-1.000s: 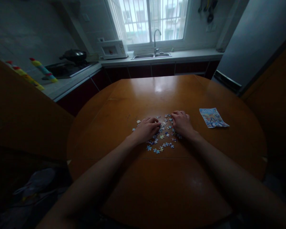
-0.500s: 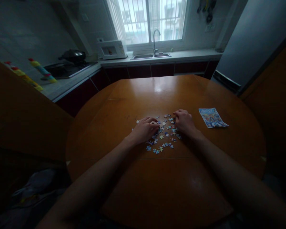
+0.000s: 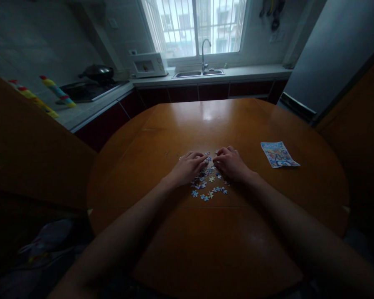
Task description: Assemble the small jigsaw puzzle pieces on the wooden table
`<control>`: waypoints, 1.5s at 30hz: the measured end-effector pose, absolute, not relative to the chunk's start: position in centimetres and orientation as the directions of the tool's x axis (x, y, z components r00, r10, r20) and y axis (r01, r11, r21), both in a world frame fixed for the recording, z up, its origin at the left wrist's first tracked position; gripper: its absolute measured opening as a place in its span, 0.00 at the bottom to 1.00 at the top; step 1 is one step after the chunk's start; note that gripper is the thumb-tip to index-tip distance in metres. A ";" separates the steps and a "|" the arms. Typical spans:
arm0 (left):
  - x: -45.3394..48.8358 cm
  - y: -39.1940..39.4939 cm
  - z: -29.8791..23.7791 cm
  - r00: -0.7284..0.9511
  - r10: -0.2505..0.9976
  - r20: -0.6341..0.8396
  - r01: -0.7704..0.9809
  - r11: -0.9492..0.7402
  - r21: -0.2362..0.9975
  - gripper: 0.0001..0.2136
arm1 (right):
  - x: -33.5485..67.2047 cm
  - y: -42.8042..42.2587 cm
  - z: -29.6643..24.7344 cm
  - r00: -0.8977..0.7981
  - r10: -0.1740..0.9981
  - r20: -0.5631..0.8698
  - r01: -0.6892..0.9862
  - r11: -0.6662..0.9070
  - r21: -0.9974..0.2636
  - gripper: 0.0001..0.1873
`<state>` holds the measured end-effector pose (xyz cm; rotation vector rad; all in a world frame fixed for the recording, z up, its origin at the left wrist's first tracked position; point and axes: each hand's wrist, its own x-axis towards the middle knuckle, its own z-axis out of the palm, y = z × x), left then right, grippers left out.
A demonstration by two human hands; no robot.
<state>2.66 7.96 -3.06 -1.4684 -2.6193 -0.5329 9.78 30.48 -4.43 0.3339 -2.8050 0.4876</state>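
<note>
Loose jigsaw pieces (image 3: 212, 179), mostly white and pale blue with a few yellowish ones, lie in a loose heap on the brown wooden table (image 3: 187, 232). At the heap's left side, my left hand (image 3: 189, 167) is curled palm down, its fingers and thumb closed on pieces at its inner edge. Facing it across a narrow gap, my right hand (image 3: 231, 164) bends its fingers over pieces on the right side. Both palms hide part of the heap, and the pieces under the fingertips barely show. Below the hands, a small row of pieces lies apart from the heap.
A creased, colourful picture sheet (image 3: 279, 154) lies right of my right hand. Beyond the table run a counter with a sink (image 3: 187, 74), a white microwave (image 3: 148, 65) and a dark wok (image 3: 98, 72) on the stove. A tall fridge (image 3: 327, 54) stands at the right.
My right hand has moved left, closer to my left hand, with its fingers now curled over pieces that showed before. My left hand stays nearly in place.
</note>
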 end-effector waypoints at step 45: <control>2.3 8.5 -3.9 -0.660 0.701 0.269 0.718 0.484 0.501 0.03 | 10.3 32.3 -4.2 -0.929 -0.270 0.254 -0.355 0.846 -0.398 0.17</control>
